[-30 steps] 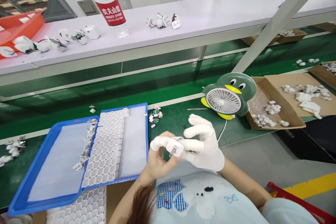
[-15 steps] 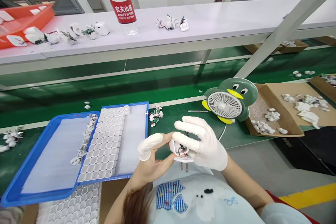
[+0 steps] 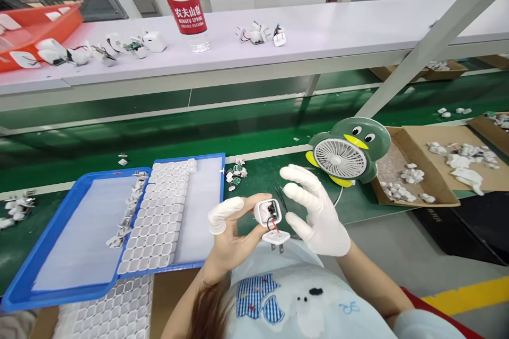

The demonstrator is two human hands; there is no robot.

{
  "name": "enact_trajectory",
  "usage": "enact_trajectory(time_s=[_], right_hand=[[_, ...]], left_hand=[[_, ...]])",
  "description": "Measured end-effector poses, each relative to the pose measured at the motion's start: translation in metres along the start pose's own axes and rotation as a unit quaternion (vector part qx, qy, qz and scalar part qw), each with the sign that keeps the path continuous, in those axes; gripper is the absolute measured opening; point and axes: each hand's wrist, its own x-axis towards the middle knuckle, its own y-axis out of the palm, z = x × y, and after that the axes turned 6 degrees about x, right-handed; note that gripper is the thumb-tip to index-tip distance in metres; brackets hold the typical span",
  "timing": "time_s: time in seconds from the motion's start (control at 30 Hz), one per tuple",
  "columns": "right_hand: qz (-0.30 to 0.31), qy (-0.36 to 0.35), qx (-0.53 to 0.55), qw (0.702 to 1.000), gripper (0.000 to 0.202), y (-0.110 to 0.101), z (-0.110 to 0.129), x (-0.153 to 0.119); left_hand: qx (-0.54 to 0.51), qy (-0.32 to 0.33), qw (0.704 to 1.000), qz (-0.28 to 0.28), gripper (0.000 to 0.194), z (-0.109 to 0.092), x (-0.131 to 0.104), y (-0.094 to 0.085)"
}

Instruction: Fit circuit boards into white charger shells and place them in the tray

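Note:
My left hand (image 3: pixel 233 228), with a white cover on one finger, grips a small white charger housing (image 3: pixel 261 213) by its sides. The housing's open face shows a dark circuit board inside. Below it hangs a white plug cap (image 3: pixel 275 237) with two metal prongs, joined by red and black wires. My right hand (image 3: pixel 318 217), in a white glove, is just right of the housing and apart from it, its upper fingers spread. Thin dark tweezers (image 3: pixel 281 199) stick out by its fingertips, prongs pointing up and away; the grip on them is partly hidden.
Left are blue trays (image 3: pixel 83 183) with rows of white housings (image 3: pixel 159 217) and plug parts. Small circuit boards (image 3: pixel 236 174) lie ahead. A green penguin fan (image 3: pixel 350 151) and a cardboard box (image 3: pixel 413 169) stand right. A water bottle (image 3: pixel 185 5) is on the shelf (image 3: pixel 338 32).
My right hand has drawn back to the right, off the charger, and its fingers have spread. The housing now faces up more, with the plug cap hanging below it.

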Motion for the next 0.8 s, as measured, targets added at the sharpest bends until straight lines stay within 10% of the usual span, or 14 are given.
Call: enact_trajectory(time_s=[0.2, 0.5, 0.8], right_hand=[[0.001, -0.076, -0.211, 0.975, 0.055, 0.008, 0.0, -0.005], [-0.016, 0.015, 0.02, 1.0, 0.056, -0.001, 0.0, -0.001], [0.042, -0.072, -0.156, 0.984, 0.06, -0.007, -0.003, 0.002]], left_hand=[[0.028, 0.02, 0.999, -0.004, 0.053, 0.001, -0.004, -0.002], [-0.009, -0.007, 1.0, -0.017, 0.047, 0.006, -0.002, 0.008], [-0.006, -0.015, 1.0, -0.016, 0.044, 0.006, -0.005, 0.011]])
